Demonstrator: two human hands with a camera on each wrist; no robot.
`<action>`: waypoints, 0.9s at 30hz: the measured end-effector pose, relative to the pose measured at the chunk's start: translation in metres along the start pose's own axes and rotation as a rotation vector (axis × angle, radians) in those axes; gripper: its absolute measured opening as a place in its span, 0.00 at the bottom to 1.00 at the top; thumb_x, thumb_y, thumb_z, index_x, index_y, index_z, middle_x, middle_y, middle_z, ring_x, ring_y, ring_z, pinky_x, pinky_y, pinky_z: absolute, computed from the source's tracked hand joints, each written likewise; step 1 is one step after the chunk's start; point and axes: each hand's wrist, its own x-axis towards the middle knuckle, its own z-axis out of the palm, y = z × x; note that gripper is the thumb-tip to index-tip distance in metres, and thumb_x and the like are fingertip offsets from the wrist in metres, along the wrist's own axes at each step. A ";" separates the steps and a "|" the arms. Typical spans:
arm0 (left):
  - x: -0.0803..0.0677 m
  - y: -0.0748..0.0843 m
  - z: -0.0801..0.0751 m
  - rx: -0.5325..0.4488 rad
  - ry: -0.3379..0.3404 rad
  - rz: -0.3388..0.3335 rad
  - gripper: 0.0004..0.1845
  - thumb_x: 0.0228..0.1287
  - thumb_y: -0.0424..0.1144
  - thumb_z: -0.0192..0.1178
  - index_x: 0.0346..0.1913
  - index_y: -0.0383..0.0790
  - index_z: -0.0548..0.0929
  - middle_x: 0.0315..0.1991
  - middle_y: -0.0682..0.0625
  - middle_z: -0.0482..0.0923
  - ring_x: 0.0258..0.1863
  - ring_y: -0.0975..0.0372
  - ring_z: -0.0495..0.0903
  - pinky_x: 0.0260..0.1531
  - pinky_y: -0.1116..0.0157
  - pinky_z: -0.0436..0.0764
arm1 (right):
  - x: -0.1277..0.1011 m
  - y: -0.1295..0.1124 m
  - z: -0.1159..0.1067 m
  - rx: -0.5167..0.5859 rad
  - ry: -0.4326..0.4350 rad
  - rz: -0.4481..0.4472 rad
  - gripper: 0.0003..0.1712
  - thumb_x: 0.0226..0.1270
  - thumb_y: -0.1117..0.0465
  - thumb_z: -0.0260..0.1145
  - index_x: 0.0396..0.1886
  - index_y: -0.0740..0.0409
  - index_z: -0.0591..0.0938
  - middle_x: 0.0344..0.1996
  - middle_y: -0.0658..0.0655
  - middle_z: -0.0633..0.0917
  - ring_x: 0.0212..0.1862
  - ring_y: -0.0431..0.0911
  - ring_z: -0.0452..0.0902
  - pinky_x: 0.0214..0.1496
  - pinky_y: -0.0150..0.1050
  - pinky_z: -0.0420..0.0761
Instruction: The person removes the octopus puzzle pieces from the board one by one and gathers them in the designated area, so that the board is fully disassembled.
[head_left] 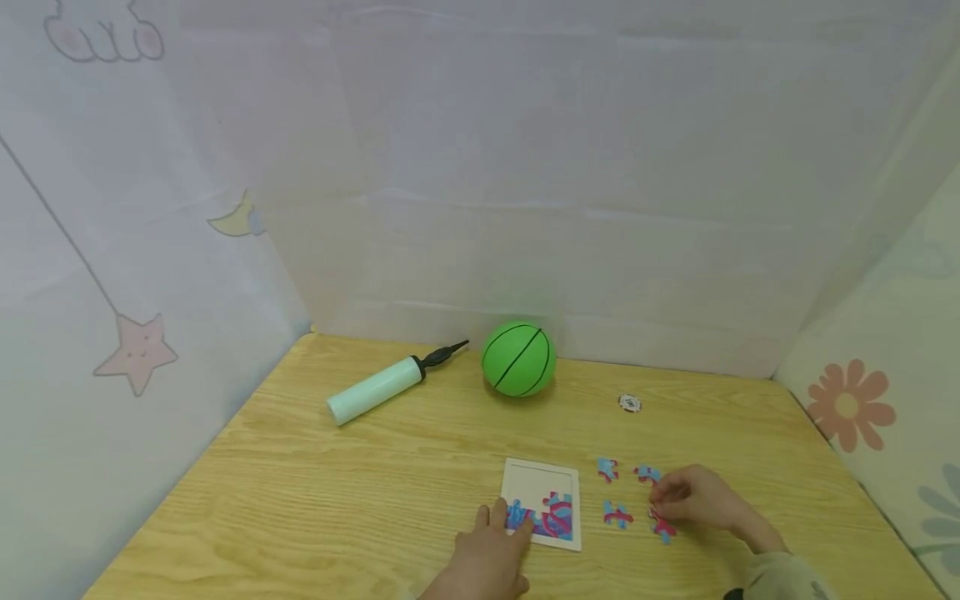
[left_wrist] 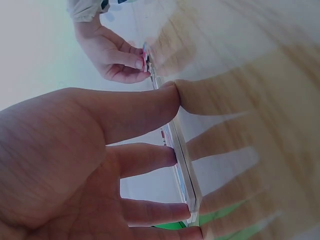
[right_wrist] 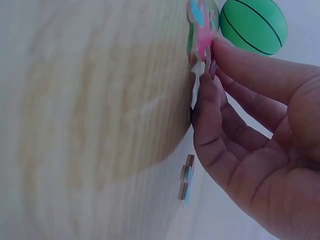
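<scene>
A white puzzle tray (head_left: 536,477) lies on the table, its lower part filled with joined blue, pink and purple pieces (head_left: 547,521). My left hand (head_left: 487,557) rests at the tray's lower left, fingers stretched over its edge. In the left wrist view, the fingertips (left_wrist: 170,156) touch the tray's side. To the right of the tray, my right hand (head_left: 697,498) pinches a pink and blue puzzle piece (right_wrist: 204,37) between thumb and fingers, tilted up at the tabletop. Three loose pieces lie between tray and right hand: upper left (head_left: 607,469), upper right (head_left: 647,474) and lower left (head_left: 618,514).
A green ball (head_left: 519,358) sits at the back by the white curtain. Left of it lies a pale green hand pump (head_left: 375,390) with a black nozzle. A poker chip (head_left: 630,403) lies at the back right. Printed cloth walls border the wooden table (head_left: 300,492).
</scene>
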 end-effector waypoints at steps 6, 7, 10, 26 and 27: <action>-0.001 -0.001 -0.002 0.006 0.004 0.008 0.34 0.52 0.53 0.70 0.65 0.53 0.74 0.66 0.37 0.64 0.62 0.39 0.67 0.39 0.39 0.78 | 0.003 0.000 0.004 -0.028 0.025 -0.018 0.08 0.59 0.59 0.71 0.34 0.59 0.85 0.31 0.48 0.86 0.32 0.34 0.78 0.35 0.32 0.77; -0.001 -0.001 -0.002 0.004 0.006 0.013 0.35 0.52 0.53 0.70 0.65 0.52 0.74 0.66 0.37 0.64 0.62 0.39 0.67 0.39 0.39 0.78 | 0.003 0.000 0.004 -0.022 0.025 -0.015 0.08 0.59 0.59 0.71 0.34 0.59 0.85 0.31 0.47 0.85 0.32 0.34 0.77 0.34 0.31 0.77; -0.002 -0.001 -0.003 0.003 0.015 0.024 0.35 0.52 0.53 0.69 0.65 0.52 0.74 0.66 0.37 0.65 0.61 0.39 0.68 0.38 0.39 0.79 | 0.004 -0.001 0.005 -0.003 0.027 -0.014 0.08 0.58 0.60 0.72 0.33 0.61 0.84 0.29 0.48 0.85 0.30 0.34 0.77 0.33 0.31 0.76; -0.001 0.000 -0.001 -0.006 0.018 0.023 0.35 0.52 0.52 0.70 0.64 0.52 0.74 0.65 0.37 0.65 0.61 0.39 0.68 0.38 0.38 0.78 | 0.014 -0.015 0.009 0.047 0.026 -0.044 0.07 0.63 0.61 0.67 0.35 0.60 0.83 0.27 0.48 0.82 0.27 0.35 0.74 0.28 0.32 0.76; -0.001 0.000 -0.001 -0.004 0.021 0.024 0.35 0.51 0.53 0.70 0.64 0.52 0.74 0.65 0.37 0.65 0.61 0.39 0.68 0.38 0.38 0.78 | 0.017 -0.019 0.011 0.057 0.022 -0.053 0.07 0.64 0.60 0.67 0.35 0.60 0.83 0.27 0.48 0.82 0.27 0.35 0.73 0.28 0.32 0.75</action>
